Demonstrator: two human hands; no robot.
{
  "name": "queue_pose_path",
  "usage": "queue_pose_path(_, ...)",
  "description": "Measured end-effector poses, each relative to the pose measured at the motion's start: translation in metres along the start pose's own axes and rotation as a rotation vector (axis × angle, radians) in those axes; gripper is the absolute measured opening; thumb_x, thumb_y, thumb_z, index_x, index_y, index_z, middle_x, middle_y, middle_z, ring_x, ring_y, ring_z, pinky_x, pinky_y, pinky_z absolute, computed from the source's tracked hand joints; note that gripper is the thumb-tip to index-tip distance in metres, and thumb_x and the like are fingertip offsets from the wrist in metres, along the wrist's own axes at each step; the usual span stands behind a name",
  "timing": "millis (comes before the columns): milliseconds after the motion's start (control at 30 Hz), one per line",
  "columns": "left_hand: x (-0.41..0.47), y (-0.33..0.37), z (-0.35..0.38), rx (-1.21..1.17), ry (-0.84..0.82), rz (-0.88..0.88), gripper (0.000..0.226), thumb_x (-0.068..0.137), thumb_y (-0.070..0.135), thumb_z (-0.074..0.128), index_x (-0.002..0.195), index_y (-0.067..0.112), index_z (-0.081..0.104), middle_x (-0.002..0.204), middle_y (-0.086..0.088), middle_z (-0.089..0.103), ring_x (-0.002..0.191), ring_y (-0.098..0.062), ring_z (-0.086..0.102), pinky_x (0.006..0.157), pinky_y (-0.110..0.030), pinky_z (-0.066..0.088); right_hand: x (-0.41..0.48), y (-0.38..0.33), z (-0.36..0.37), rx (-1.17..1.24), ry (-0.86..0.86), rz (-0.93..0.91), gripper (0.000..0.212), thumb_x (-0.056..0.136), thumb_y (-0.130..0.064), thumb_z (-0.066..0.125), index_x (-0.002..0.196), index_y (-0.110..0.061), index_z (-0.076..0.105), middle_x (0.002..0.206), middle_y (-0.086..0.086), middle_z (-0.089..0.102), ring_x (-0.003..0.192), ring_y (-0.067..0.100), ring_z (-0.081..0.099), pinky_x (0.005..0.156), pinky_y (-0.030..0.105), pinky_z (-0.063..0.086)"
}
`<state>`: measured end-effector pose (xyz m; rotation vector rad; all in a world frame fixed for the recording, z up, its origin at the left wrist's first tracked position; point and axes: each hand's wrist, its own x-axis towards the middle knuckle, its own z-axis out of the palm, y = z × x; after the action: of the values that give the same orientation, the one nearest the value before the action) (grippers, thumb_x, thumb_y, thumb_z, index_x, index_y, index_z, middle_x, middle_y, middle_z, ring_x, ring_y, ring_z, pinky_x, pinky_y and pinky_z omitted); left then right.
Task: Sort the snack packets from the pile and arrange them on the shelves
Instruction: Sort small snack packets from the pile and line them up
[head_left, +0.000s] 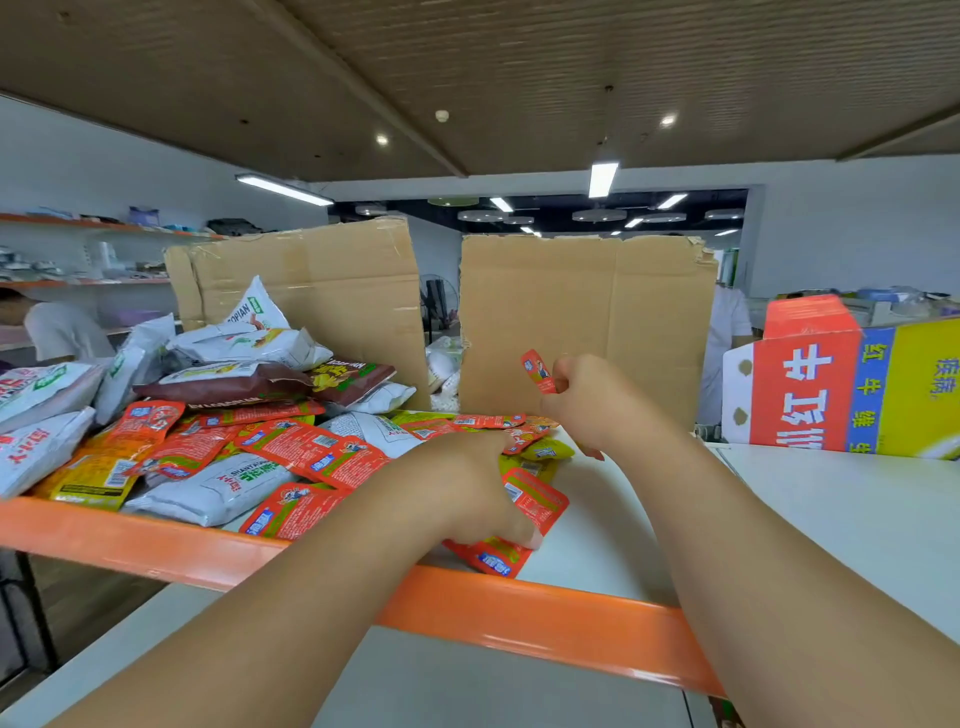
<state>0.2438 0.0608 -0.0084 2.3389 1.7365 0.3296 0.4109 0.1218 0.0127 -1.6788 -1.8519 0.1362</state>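
Observation:
A pile of snack packets (218, 415) covers the left of a white shelf (597, 525) with an orange front rail (509, 618): white bags, brown bags, small orange and yellow packets. My left hand (467, 488) rests on a stack of small orange packets (535, 499) near the front rail, its fingers curled over them. Above the shelf, my right hand (587, 400) pinches one small orange packet (537, 371) in front of the cardboard.
Two upright cardboard sheets (582, 322) stand behind the shelf. A red, blue and yellow carton (841, 384) stands on the white surface at right. A lower white shelf board (467, 686) lies beneath the rail. A person in white sits at far left (57, 327).

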Motion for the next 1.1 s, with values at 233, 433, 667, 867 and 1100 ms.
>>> queue_pose_path(233, 0.000, -0.005, -0.012, -0.220, 0.256, 0.090, 0.051, 0.082, 0.017, 0.072, 0.129, 0.035, 0.062, 0.088, 0.015, 0.063, 0.074, -0.005, 0.059, 0.065, -0.022, 0.045, 0.002, 0.001, 0.002, 0.096, 0.070, -0.009, 0.028, 0.083, -0.010, 0.058, 0.066, -0.017, 0.037, 0.061, 0.002, 0.041, 0.055, 0.023, 0.034, 0.051, 0.030, 0.025)
queue_pose_path(433, -0.007, -0.034, -0.034, -0.156, 0.581, 0.271, 0.023, 0.087, 0.012, 0.069, 0.090, 0.034, 0.072, 0.082, 0.021, 0.071, 0.075, 0.004, 0.063, 0.070, -0.022, 0.050, 0.005, 0.002, 0.005, 0.304, 0.276, -0.049, 0.028, 0.080, -0.011, 0.061, 0.068, -0.019, 0.036, 0.067, 0.004, 0.043, 0.056, 0.026, 0.038, 0.053, 0.031, 0.030)
queue_pose_path(667, -0.012, -0.065, -0.035, 0.280, 0.272, 0.004, 0.036, 0.087, 0.013, 0.057, 0.090, 0.046, 0.073, 0.119, 0.009, 0.064, 0.115, -0.020, 0.059, 0.093, -0.034, 0.047, -0.008, 0.000, 0.015, -0.133, -0.426, -0.122, 0.040, 0.080, -0.055, 0.077, 0.082, -0.021, 0.057, 0.077, -0.002, 0.059, 0.079, 0.022, 0.056, 0.064, 0.029, 0.041)
queue_pose_path(867, -0.026, -0.036, -0.005, 0.279, 0.222, -0.008, 0.043, 0.092, 0.068, 0.049, 0.125, 0.043, 0.063, 0.122, 0.008, 0.066, 0.114, -0.017, 0.058, 0.085, -0.031, 0.046, -0.003, 0.004, 0.021, -0.200, -0.483, -0.144, 0.038, 0.076, -0.049, 0.083, 0.078, -0.026, 0.053, 0.087, -0.002, 0.060, 0.086, 0.021, 0.056, 0.073, 0.033, 0.043)
queue_pose_path(1100, -0.017, -0.009, 0.010, 0.322, 0.248, -0.073, 0.050, 0.084, 0.058, 0.062, 0.126, 0.031, 0.061, 0.124, 0.003, 0.064, 0.113, -0.022, 0.058, 0.084, -0.032, 0.043, -0.006, 0.001, 0.023, -0.214, -0.462, -0.183, 0.034, 0.076, -0.030, 0.086, 0.094, -0.016, 0.061, 0.093, 0.001, 0.061, 0.084, 0.020, 0.053, 0.066, 0.029, 0.037)
